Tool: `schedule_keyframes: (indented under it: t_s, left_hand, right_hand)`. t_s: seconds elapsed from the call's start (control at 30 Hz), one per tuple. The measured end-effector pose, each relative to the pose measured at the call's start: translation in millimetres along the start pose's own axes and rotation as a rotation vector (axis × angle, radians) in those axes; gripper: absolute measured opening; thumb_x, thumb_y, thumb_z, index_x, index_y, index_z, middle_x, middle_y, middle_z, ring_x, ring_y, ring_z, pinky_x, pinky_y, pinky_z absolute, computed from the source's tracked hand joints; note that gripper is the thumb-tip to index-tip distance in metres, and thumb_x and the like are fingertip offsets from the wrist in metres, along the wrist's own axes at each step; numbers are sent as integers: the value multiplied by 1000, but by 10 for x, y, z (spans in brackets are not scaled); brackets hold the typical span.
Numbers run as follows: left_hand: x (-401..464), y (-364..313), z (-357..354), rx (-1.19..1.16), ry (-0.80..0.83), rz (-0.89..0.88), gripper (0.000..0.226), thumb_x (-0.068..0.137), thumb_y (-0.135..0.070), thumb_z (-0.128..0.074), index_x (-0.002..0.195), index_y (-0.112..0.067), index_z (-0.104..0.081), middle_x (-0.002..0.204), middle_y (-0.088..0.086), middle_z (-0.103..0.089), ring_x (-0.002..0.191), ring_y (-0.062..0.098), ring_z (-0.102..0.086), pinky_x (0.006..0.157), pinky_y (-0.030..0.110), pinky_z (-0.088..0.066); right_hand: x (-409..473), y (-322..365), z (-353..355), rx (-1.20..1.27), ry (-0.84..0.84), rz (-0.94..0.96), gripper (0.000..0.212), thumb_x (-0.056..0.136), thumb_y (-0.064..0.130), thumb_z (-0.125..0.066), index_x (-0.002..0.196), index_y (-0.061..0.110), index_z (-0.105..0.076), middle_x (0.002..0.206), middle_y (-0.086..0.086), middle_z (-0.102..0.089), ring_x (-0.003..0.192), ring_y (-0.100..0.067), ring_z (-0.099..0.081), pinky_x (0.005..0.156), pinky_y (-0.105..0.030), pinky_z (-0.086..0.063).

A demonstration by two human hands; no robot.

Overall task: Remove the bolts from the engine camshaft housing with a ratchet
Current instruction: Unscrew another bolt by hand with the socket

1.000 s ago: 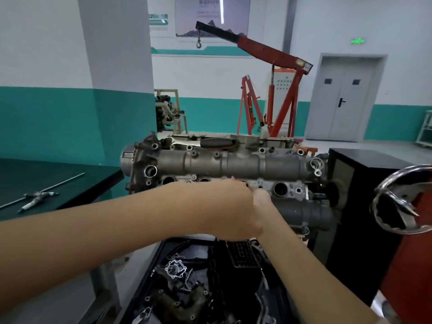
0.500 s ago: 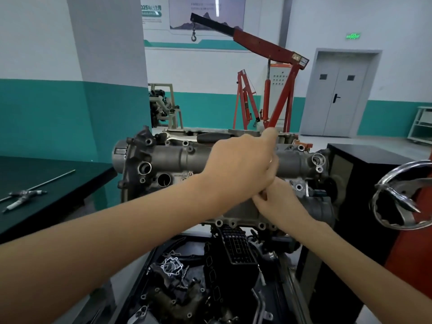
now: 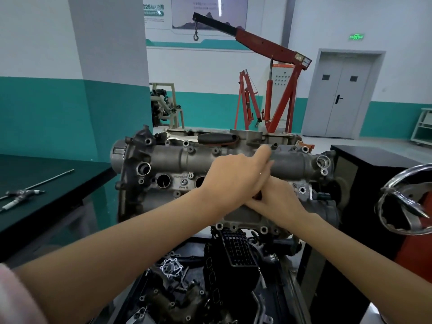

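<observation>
The grey camshaft housing (image 3: 177,157) tops the engine on its stand at the centre of the view, with several bolts and empty bolt holes along it. My left hand (image 3: 236,176) reaches across its front, back toward me, with fingers stretched up onto the right part of the tube. My right hand (image 3: 280,198) lies just below, on the housing's lower flange, its fingertips hidden under the left hand. A black-handled ratchet (image 3: 217,137) with a chrome shaft lies untouched on top of the engine behind the housing.
A dark green bench (image 3: 46,183) on the left carries a long rod and a small tool. A black cabinet (image 3: 364,174) stands on the right, with a chrome wheel (image 3: 397,202) at the edge. Loose engine parts (image 3: 210,284) fill the tray below. A red engine crane (image 3: 275,90) stands behind.
My left hand rose from the housing's lower front, where it covered the right hand, up onto the top tube. The right hand stayed low on the flange.
</observation>
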State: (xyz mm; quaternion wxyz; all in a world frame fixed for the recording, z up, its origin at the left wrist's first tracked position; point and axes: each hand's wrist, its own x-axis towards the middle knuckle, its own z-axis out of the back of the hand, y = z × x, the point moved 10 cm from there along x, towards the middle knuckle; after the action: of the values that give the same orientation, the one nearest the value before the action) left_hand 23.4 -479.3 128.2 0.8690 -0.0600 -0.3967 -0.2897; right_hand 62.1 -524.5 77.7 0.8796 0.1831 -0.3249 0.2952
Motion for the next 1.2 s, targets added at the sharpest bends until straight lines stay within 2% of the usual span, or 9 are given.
schedule_keyframes:
  t_s: [0.1, 0.2, 0.4, 0.57, 0.73, 0.87, 0.97, 1.1, 1.2]
  left_hand:
    - [-154, 26, -113, -207, 82, -126, 26, 95, -37, -48, 105, -13, -51, 60, -8, -48, 51, 13, -41, 47, 31, -37]
    - [-315, 178, -237, -373, 178, -171, 29, 94, -24, -53, 121, -12, -54, 95, 1, -59, 75, 3, -45, 71, 24, -44]
    - [-307, 179, -170, -509, 7, -187, 36, 90, -5, -55, 127, -4, -55, 119, 9, -61, 110, 11, -51, 96, 22, -41]
    - [-363, 293, -189, -647, -38, -57, 23, 89, -10, -58, 109, -7, -67, 102, 2, -70, 95, 8, -63, 83, 26, -49]
    - [-324, 402, -101, -656, -172, 15, 13, 77, -16, -74, 88, -10, -71, 83, -12, -67, 78, -1, -62, 71, 13, -49]
    - [-331, 434, -122, -550, -252, 108, 28, 74, -30, -74, 70, -13, -51, 66, -15, -46, 60, 0, -42, 55, 8, -32]
    - [-314, 360, -163, -558, -192, 49, 26, 78, -30, -72, 85, -10, -56, 80, -10, -55, 74, 1, -49, 66, 14, -41]
    - [-401, 236, -346, -669, -16, -16, 41, 91, -11, -58, 131, -12, -51, 127, -2, -58, 115, 5, -54, 98, 20, -42]
    - [-429, 272, -295, -651, -84, 36, 32, 90, -6, -58, 122, -9, -60, 114, 1, -67, 104, 9, -61, 90, 26, -48]
  right_hand:
    - [71, 5, 8, -1, 19, 69, 33, 82, 35, -57, 97, 6, -63, 83, -9, -66, 77, -27, -63, 57, -30, -39]
    - [138, 5, -86, -14, 113, 145, 24, 85, 23, -64, 99, 4, -60, 91, -9, -67, 84, -28, -63, 68, -34, -45]
    - [134, -62, -128, 40, 72, 152, 14, 84, 12, -63, 92, 1, -62, 81, -13, -67, 74, -31, -64, 63, -20, -38]
    - [148, -176, -166, 214, 98, 63, 19, 82, 24, -63, 90, 10, -54, 78, -3, -64, 72, -20, -61, 63, -44, -48]
    - [141, -180, -149, 253, 94, 29, 30, 76, 43, -57, 88, 16, -55, 74, 0, -63, 70, -15, -61, 62, -39, -50]
    - [146, -234, -158, 257, 75, 17, 18, 78, 24, -67, 77, 25, -49, 66, 9, -57, 61, -8, -55, 55, -29, -43]
    - [145, -257, -219, 257, 119, 2, 13, 81, 24, -68, 81, 24, -54, 72, 6, -61, 67, -7, -57, 60, -30, -45]
    - [144, -258, -242, 229, 150, -10, 32, 81, 36, -59, 94, 7, -64, 81, -6, -66, 76, -20, -63, 69, -42, -50]
    - [138, -237, -219, 252, 141, 2, 25, 80, 32, -58, 88, 8, -60, 75, -4, -63, 70, -19, -60, 65, -44, -48]
